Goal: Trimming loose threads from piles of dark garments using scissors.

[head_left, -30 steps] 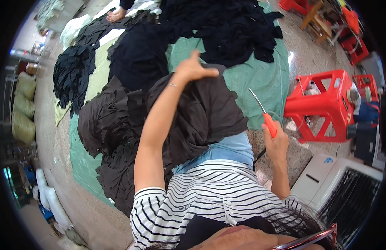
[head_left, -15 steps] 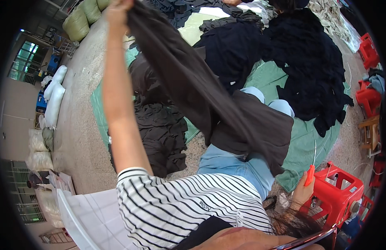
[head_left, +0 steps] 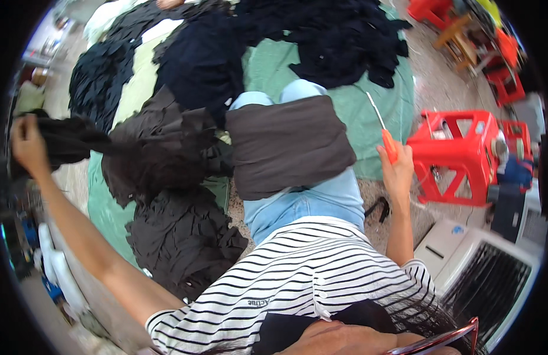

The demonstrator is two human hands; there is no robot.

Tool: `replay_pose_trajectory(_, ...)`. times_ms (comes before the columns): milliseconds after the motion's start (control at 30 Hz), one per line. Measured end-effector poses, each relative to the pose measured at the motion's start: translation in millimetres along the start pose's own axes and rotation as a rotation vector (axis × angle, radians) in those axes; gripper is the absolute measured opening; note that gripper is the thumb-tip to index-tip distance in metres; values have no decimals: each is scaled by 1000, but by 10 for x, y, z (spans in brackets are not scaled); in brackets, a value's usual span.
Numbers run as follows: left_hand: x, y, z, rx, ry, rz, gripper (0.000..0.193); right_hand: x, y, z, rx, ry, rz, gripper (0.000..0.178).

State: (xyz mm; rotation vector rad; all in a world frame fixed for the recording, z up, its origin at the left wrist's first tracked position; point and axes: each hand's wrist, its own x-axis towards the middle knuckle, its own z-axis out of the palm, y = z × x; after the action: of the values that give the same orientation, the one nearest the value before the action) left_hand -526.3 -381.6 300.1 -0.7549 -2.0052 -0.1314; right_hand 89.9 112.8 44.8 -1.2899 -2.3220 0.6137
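Stretched far out to the left, my left hand point(head_left: 30, 147) is closed on a piece of dark cloth point(head_left: 64, 141), which trails toward the brownish-grey cloth pile point(head_left: 161, 148). My right hand point(head_left: 397, 168) grips the orange handle of a thin-shafted tool point(head_left: 390, 145). Its long metal shaft points up and away from me; the tip is too small to make out. Across my thighs lies a flat dark grey-brown cloth point(head_left: 289, 145), touched by neither hand. A second dark heap point(head_left: 185, 236) sits on the floor beside my left leg.
Navy cloth heaps point(head_left: 200, 62) and more dark fabric point(head_left: 345, 41) cover a green sheet point(head_left: 383, 118) ahead. To my right stand a red plastic stool point(head_left: 451, 155) and a pale, grilled appliance point(head_left: 445, 245). A wooden stool point(head_left: 457, 41) is farther off.
My left hand has swung from high ahead out to the far left, drawing the cloth off my lap. A flat cloth stays there. My right hand still holds the tool; the view has turned.
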Motion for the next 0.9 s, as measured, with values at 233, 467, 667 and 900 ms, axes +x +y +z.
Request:
replay_pose_trajectory(233,-2071,4302,107,-1017,-839,86,39,-34,571,284,137,-147,262,36)
replay_pose_trajectory(467,-2988,5083,-506,-754,-697,132,57,283,1294,1366,692,-231,556,46)
replay_pose_trajectory(667,-3174,4901,-548,-845,-632,-55,59,596,1121,1655,1037,-553,485,55)
replay_pose_trajectory(900,-3374,4852,-586,-906,-651,-282,67,330,1110,1063,915,-640,230,66)
